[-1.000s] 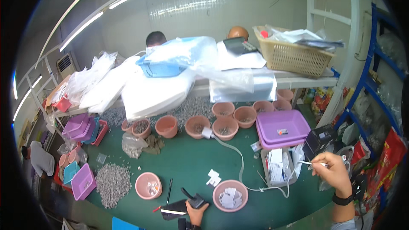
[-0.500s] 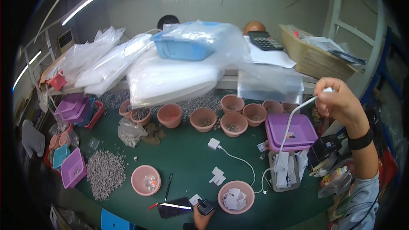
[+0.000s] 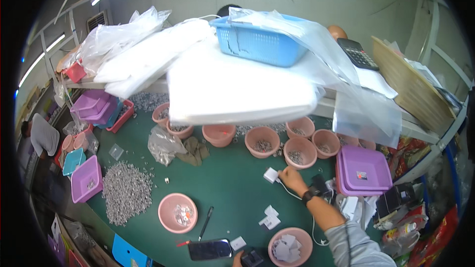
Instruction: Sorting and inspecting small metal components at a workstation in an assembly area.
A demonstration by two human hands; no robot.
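My right hand (image 3: 294, 181) reaches over the green table with its fingers closed at the cable end of a white charger block (image 3: 270, 175). A white cable (image 3: 289, 191) runs from there under my wrist, which wears a dark band. At the bottom edge my left hand (image 3: 238, 260), mostly cut off, is closed on a small black box-shaped device (image 3: 252, 258). Beside it lie a phone (image 3: 210, 249) with a dark screen and a white paper slip (image 3: 238, 243). A pink bowl (image 3: 309, 243) of white paper slips stands to its right.
Several pink bowls of small parts, one of them here (image 3: 262, 142), line the shelf's foot. A heap of small grey parts (image 3: 127, 193) lies left, near a pink bowl (image 3: 167, 221) and pen (image 3: 206, 223). Purple trays (image 3: 378, 168) stand right. Plastic sheets (image 3: 237, 94) overhang the shelf.
My right hand has come down from the upper right, where it held up a white cable end, to the charger block. The whole view has shifted. My left hand still holds the black device.
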